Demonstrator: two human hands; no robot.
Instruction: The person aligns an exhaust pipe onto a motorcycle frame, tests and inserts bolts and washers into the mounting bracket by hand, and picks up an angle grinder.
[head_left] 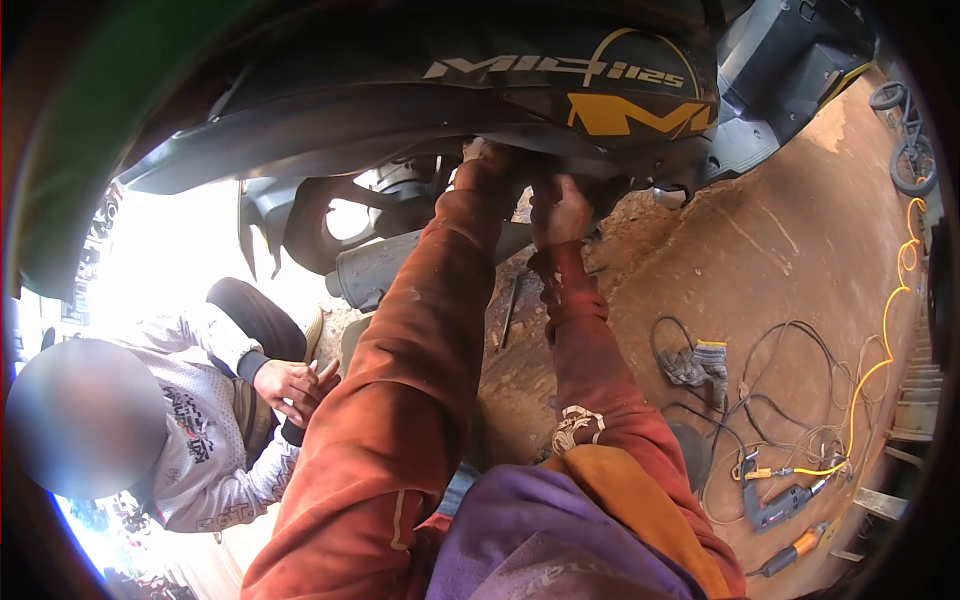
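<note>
Dark scooter [350, 125] across the upper view, left hand [482, 152] and right hand [562, 210] at its underside, fingers largely hidden, opening and hold cannot be determined, seated co-worker [215, 425] to the left, knit glove [690, 366] and power tool [778, 505] on the brown floor [745, 250].

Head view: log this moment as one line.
left hand: at scooter underside, hold unclear | right hand: at scooter underside, hold unclear | gloves, power tool: on ground
</note>
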